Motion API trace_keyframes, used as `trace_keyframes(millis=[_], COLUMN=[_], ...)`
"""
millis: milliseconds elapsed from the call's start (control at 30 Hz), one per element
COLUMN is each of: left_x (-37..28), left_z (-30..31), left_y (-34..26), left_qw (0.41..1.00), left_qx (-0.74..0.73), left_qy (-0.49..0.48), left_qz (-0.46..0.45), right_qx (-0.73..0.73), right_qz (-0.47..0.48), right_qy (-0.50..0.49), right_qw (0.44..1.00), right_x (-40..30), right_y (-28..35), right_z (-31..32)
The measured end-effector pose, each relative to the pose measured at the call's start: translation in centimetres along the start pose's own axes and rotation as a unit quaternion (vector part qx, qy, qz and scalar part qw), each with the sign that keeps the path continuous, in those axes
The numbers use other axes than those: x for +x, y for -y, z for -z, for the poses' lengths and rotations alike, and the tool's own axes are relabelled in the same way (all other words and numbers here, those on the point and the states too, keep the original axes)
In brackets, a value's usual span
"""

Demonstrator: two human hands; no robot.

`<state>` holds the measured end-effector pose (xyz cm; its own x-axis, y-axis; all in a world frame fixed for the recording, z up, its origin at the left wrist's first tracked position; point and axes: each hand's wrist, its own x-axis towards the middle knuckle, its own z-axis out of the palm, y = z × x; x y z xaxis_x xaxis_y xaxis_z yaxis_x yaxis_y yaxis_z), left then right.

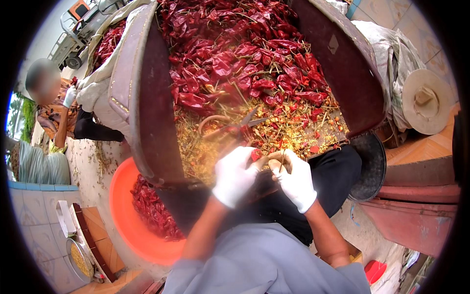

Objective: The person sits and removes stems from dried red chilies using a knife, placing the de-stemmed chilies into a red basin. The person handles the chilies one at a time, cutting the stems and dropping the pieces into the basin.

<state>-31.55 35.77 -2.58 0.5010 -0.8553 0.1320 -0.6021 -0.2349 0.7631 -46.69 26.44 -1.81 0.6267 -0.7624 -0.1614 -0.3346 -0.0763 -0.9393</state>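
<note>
Both my hands wear white gloves and meet at the near edge of a dark red, high-sided container (156, 92). My left hand (235, 178) pinches a dried red chili pepper (256, 154), mostly hidden by the fingers. Close beside it, my right hand (293, 180) grips a thin dry stem (282, 160) between thumb and fingers. A pair of scissors (254, 120) lies just beyond my hands with its blades apart, on yellow seeds (293, 132) and broken stems. Farther in, dried red chilies (235, 62) form a large heap.
At lower left stands an orange basin (123, 217) holding chilies. A black bucket (369, 169) is by my right knee. A straw-coloured hat (426, 102) rests by white sacks (382, 47). Another person (58, 106) in gloves sits at left beside a chili-filled sack (97, 88).
</note>
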Motion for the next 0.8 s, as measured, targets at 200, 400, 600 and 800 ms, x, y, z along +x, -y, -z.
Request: trace_keyframes(millis=[200,400,600,800], left_x=[-1.4,-2.3,-3.7,-4.8], left_z=[0.5,1.4,1.6,3.2], left_y=[-1.0,-0.3,-1.1,0.4], left_qw=[0.985,0.992,0.921,0.822], left_qx=[0.140,-0.019,-0.367,-0.502], left_qy=[0.029,0.068,0.095,0.077], left_qz=[-0.101,-0.102,0.095,0.257], right_qx=[-0.144,-0.092,0.500,-0.191], right_qz=[0.186,0.205,-0.076,0.219], right_qy=[-0.034,-0.030,-0.023,-0.088], right_qw=[0.971,0.974,0.862,0.953], right_x=[0.5,-0.7,1.8,5.9], right_y=[0.6,0.5,0.4,-0.8], right_z=[-0.6,-0.8,0.8,0.8])
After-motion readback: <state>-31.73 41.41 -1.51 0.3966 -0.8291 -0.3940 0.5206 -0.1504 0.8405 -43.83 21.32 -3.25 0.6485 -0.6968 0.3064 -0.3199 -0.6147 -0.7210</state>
